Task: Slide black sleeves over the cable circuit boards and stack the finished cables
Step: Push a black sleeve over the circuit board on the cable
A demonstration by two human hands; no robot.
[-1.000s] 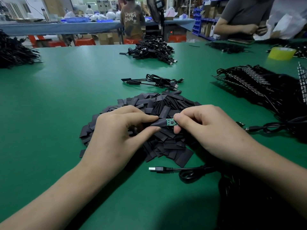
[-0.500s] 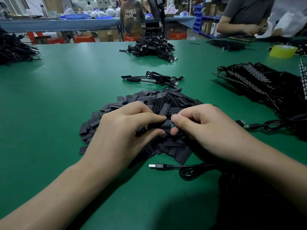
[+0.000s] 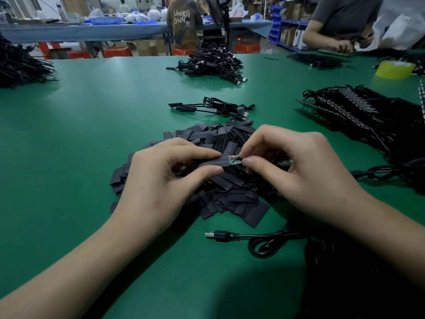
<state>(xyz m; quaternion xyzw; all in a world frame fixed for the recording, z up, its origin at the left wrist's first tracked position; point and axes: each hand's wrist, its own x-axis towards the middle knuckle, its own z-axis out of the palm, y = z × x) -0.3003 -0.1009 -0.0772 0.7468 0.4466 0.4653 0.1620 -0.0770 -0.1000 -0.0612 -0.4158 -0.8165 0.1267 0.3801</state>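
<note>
Left hand: the left hand (image 3: 161, 180) pinches a flat black plastic sleeve (image 3: 213, 161) between thumb and first finger, and the other fingers curl under.
Right hand: the right hand (image 3: 299, 171) pinches a small green circuit board (image 3: 235, 160) with thumb and fingertip, all fingers bent.
Board: one end sits in the sleeve's mouth, and the rest shows green between the two hands.
Where: both are held just over a big pile of loose black sleeves (image 3: 230, 199) on the green table top (image 3: 92, 134).
Under the right hand: another bit of green shows; it may be a second board, but it is too hidden to tell.
Near cable: a looped black cable with a silver plug (image 3: 220, 236) lies just in front of the pile.
Small bunch: a few black cables (image 3: 213, 108) lie behind the pile.
Far heap: a bigger heap of black cables (image 3: 211, 63) sits farther back.
Right side: rows of black cables (image 3: 356, 111) lie side by side.
Tape: a yellow roll of tape (image 3: 394, 69) stands at the far right.
</note>
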